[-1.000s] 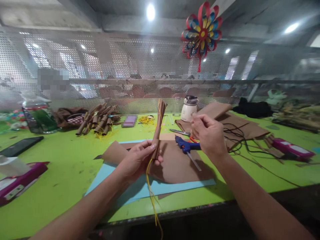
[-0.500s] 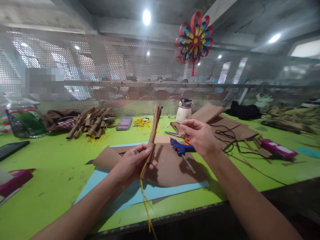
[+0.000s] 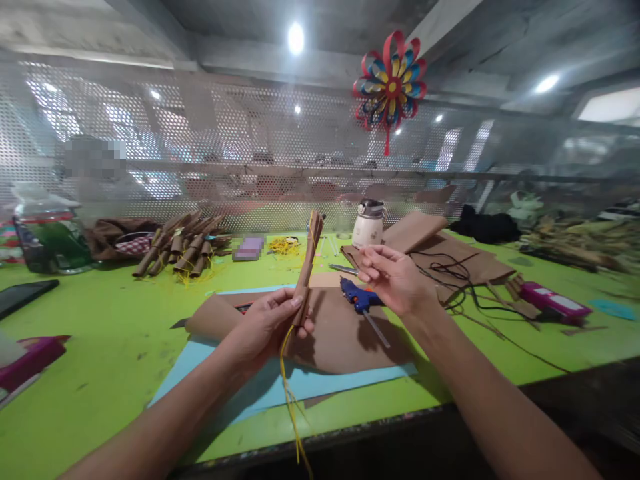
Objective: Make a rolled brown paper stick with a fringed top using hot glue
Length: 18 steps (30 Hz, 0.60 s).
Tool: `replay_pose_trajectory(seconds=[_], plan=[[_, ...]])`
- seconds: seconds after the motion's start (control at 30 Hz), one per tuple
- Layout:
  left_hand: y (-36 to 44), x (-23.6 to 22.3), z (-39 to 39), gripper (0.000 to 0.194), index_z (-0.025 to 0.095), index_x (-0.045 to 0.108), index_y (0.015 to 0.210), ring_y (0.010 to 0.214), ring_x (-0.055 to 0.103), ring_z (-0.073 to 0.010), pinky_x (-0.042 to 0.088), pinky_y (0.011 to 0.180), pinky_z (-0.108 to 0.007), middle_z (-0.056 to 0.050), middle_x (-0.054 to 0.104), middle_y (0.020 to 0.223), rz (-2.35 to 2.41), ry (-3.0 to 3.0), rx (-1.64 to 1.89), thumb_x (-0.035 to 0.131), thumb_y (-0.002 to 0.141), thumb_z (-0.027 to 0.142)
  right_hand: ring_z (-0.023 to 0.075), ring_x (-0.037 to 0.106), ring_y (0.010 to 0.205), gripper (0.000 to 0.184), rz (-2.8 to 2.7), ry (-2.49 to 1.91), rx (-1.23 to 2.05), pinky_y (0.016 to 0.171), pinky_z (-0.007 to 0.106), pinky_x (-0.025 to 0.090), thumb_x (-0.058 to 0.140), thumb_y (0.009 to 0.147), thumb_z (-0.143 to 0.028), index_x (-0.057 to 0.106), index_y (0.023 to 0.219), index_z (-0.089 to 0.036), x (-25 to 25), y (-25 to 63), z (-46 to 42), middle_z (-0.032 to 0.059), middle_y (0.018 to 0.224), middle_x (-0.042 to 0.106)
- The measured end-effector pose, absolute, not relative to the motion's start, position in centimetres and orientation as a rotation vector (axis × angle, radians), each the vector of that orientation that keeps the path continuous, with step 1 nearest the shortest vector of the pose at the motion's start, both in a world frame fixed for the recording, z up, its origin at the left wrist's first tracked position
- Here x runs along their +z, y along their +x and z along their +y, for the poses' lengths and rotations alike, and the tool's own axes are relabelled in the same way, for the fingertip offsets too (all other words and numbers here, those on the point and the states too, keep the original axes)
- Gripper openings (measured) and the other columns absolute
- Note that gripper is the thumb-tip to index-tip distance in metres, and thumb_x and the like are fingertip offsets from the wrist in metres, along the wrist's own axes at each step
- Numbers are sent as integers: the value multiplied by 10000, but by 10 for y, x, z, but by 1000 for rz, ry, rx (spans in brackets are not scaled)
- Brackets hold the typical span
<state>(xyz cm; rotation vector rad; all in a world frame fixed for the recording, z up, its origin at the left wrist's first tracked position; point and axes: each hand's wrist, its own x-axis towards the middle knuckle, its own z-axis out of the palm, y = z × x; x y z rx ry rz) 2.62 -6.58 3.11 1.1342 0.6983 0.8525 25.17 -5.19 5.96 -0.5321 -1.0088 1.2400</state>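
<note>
My left hand point(image 3: 273, 317) is wrapped round a brown paper roll point(image 3: 305, 277), which leans upright with its top tilted slightly right. Yellow string point(image 3: 289, 390) hangs from its lower end. My right hand point(image 3: 393, 277) is raised to the right of the roll, thumb and fingertips pinched together; whatever is between them, if anything, is too small to make out. Below that hand a blue glue gun point(image 3: 357, 297), with a clear glue stick poking out of its back, lies on a brown paper sheet point(image 3: 335, 347). Blue paper point(image 3: 240, 393) shows beneath the sheet.
Several finished-looking brown rolls point(image 3: 190, 250) lie at the back left near a green bottle point(image 3: 55, 233). A pale flask point(image 3: 369, 223) stands behind. Folded brown paper point(image 3: 420, 233), a black cord point(image 3: 450, 263) and a purple box point(image 3: 555, 303) occupy the right side of the green table point(image 3: 115, 347).
My right hand has shifted slightly down and left, still pinched. The left hand and the paper roll stay almost where they were.
</note>
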Motion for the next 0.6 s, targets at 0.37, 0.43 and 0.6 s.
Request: replay_pose_trajectory(seconds=[0.37,0.43,0.6], plan=[[28,36,-68,93,146,542,923,539,605,-124,521,494,-231,-59,663,705,799,1102,892,573,857,204,90,496,507,199,-1144,-813,943,579,265,445,784,575,-226,633,695,-177,55,256,-49,-57,531,546],[30,38,-68,51,131,551,912,558,630,-122,538,531,-224,-70,676,721,840,1082,943,539,863,140,95,425,427,194,-1331,-1010,786,536,282,419,698,715,-349,617,667,-179,55,261,-50,-61,431,481],[34,41,-68,67,113,589,877,664,678,-143,567,632,-234,-76,691,750,785,1028,1005,528,860,89,223,587,843,111,-2121,-1431,165,760,339,433,620,781,-251,676,832,-170,46,288,-51,91,890,675]])
